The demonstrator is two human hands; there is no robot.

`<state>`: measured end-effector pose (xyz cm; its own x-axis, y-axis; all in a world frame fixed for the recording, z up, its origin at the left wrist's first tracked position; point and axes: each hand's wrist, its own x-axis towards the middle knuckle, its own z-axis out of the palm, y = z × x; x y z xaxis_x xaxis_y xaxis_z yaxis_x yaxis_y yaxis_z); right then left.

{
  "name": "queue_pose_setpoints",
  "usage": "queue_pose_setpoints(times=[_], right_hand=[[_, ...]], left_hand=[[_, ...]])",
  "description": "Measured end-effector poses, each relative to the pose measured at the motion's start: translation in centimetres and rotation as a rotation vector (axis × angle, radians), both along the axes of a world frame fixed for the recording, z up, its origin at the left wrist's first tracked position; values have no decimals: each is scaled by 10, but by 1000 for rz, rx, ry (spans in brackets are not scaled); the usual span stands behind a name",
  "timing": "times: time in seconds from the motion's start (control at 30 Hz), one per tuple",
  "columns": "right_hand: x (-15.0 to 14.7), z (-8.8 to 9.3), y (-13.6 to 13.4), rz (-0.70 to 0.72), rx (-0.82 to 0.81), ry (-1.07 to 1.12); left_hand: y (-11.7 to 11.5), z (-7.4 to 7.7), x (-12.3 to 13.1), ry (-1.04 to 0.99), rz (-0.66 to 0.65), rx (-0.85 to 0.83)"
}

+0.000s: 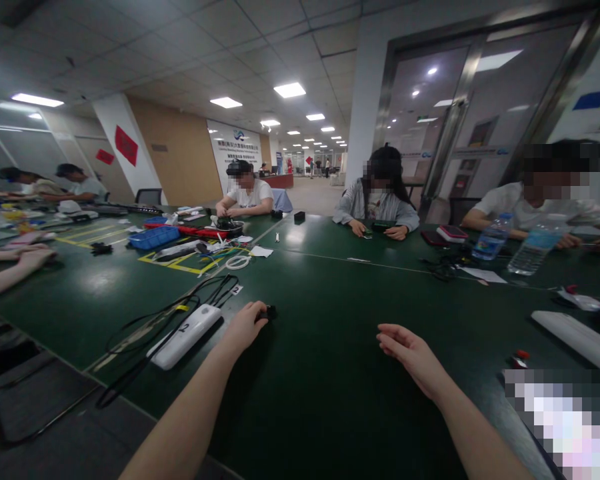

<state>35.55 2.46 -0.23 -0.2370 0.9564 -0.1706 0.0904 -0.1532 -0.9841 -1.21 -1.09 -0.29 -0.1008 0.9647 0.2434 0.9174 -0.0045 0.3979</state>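
My left hand (244, 325) rests low over the green tabletop (320, 393), its fingers closed on a small black object (271, 311). Only one end of that object shows past my fingertips, so its kind is unclear. To the right, my right hand (409, 348) hovers over the table with its fingers stretched out and nothing between them. A white power strip (186, 337) marked with a 2 lies just left of my left hand, with black cables (153, 333) looped around it.
Farther back are a blue tray (154, 237), a coil of white cord (237, 263) and loose wires. Two water bottles (493, 237) stand at the right near a white power bar (577, 337). A pixelated screen (565, 423) fills the lower right corner. Several people sit around the table.
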Motion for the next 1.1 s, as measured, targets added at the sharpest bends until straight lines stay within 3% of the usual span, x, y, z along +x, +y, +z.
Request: queue_pose_setpoints(times=[0.23, 1.1], right_hand=[[0, 0, 0, 2, -1, 6], [0, -5, 2, -6, 14, 1]], left_hand=[[0, 0, -3, -105, 19, -3], [1, 1, -2, -87, 26, 38]])
